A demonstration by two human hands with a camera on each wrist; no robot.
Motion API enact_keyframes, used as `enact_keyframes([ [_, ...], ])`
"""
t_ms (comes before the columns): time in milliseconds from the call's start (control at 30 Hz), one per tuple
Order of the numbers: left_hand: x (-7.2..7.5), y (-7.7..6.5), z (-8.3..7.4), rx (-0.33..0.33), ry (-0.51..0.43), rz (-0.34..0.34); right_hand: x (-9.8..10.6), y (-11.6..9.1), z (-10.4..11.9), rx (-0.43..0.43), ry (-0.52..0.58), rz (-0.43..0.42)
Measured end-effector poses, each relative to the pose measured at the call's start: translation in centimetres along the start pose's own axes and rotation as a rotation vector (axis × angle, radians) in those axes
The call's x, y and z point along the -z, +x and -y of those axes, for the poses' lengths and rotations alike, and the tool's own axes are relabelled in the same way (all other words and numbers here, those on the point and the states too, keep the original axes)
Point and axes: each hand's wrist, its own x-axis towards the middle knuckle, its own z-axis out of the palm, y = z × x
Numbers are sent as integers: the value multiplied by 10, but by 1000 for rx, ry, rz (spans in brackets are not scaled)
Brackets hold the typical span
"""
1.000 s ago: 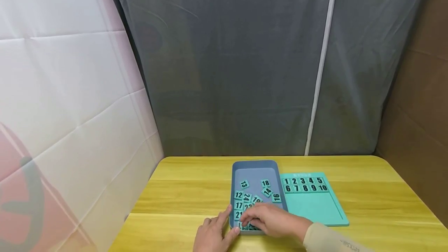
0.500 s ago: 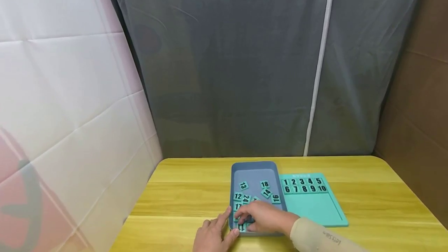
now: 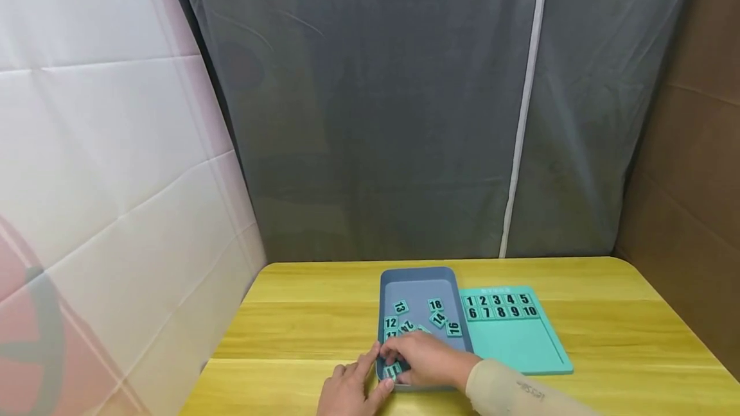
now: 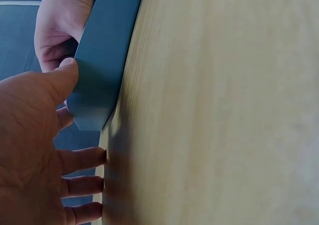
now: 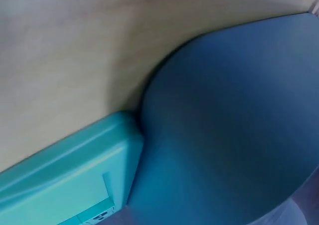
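Observation:
Inside the near end of a blue-grey tray (image 3: 426,287), my right hand (image 3: 426,359) bends its fingers over a small teal tile (image 3: 392,372) marked 11. Its thumb and fingertips lie along the tile's edges. My left hand (image 3: 349,389) touches the tray's near left corner, with thumb on the rim and forefinger at the side. In the left wrist view, the other fingers (image 4: 82,186) stretch straight down to the tabletop. More number tiles lie in the tray, such as 18 (image 3: 435,305) and 16 (image 3: 453,328); my right hand hides some.
A teal number board (image 3: 520,346) lies against the tray's right side, with tiles 1 to 10 in its top two rows. The wooden table (image 3: 618,326) meets a grey curtain (image 3: 376,146) behind, a white cloth wall on the left and a brown one on the right.
My right hand has moved left toward the tray's near left corner. Tile 11, now tilted, has shifted left with it. My left hand has stayed at the corner.

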Motion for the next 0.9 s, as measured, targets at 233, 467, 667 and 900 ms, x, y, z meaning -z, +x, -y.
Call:
enact_keyframes([
  [233,0,2,-1,21,0,7,5,-5,-16,-217,-154,-104],
  [467,1,2,0,17,14,-6,11,-12,-29,-255,-109,-122],
  [667,1,1,0,22,12,-5,10,-13,-27,-213,-112,-122],
  [900,2,0,0,27,5,7,6,-10,-25,-218,-146,-158],
])
